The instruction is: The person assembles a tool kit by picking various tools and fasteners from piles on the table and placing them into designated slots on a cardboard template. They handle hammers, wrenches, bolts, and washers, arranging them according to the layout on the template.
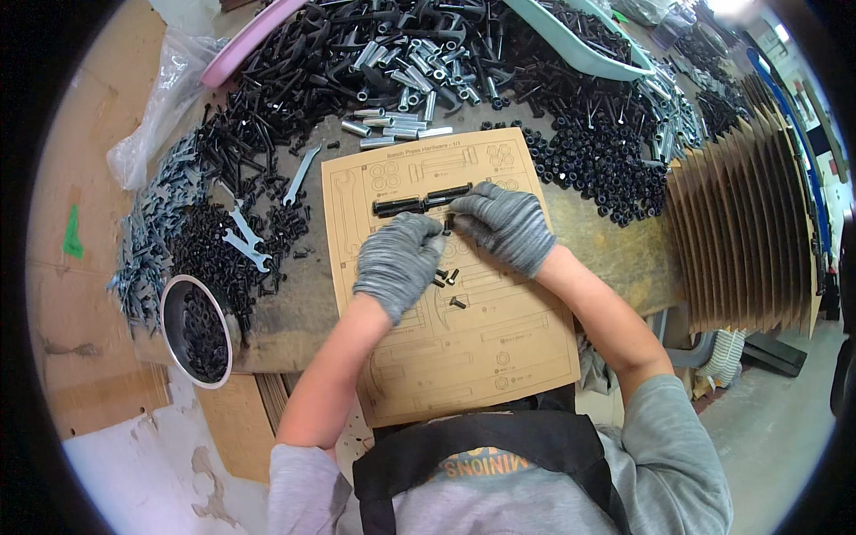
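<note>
A brown cardboard sheet (526,343) printed with hardware outlines lies in front of me. Both hands wear grey knit gloves and meet over its upper half. My left hand (399,260) is closed, fingertips pressed together; what they hold is hidden. My right hand (508,225) pinches close beside it, with a small black screw (448,226) at its fingertips. Just beyond the hands, long black bolts (397,207) lie across the sheet. Several short black screws (457,303) rest loose below the left fingers.
Silver sleeves (401,125) and heaps of black bolts line the far side. Black nuts (588,169) lie right, beside stacked cardboard sheets (731,223). On the left are open-end wrenches (245,245), small screws and a round bowl (167,312). Pink (254,40) and mint (584,49) trays stand behind.
</note>
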Tool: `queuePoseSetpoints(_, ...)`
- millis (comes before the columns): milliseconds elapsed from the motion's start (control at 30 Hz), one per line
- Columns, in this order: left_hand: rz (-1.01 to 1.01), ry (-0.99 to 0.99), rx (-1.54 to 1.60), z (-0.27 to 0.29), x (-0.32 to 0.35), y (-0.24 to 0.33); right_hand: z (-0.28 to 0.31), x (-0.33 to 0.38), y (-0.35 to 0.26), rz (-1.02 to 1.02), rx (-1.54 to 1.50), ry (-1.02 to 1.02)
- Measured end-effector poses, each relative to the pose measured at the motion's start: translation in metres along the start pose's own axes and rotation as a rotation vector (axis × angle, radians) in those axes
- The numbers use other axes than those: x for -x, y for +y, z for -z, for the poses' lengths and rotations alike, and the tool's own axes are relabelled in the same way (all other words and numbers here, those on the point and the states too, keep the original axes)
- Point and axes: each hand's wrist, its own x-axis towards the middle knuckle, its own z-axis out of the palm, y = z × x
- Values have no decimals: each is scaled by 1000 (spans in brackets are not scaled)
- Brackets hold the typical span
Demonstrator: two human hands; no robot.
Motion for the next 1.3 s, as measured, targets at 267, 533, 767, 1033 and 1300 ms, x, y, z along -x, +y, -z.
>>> queuePoseSetpoints(267, -160, -331, -116, 24, 15, -1, 10, 30, -53, -29, 45, -328)
queuePoseSetpoints(533, -16, -427, -309, 26, 4, 32, 17, 27, -56, -115, 186, -361)
queuePoseSetpoints(767, -150, -17, -95, 10, 0, -9, 20, 3, -40, -354, -164, -302)
queuePoseSetpoints(1033, 34, 68, -79, 2, 3, -9, -10, -22, -28, -463, -224, -90)
queuePoseSetpoints(1300, -1, 33, 47, -10, -5, -12, -1, -14, -10, -313, -103, -119)
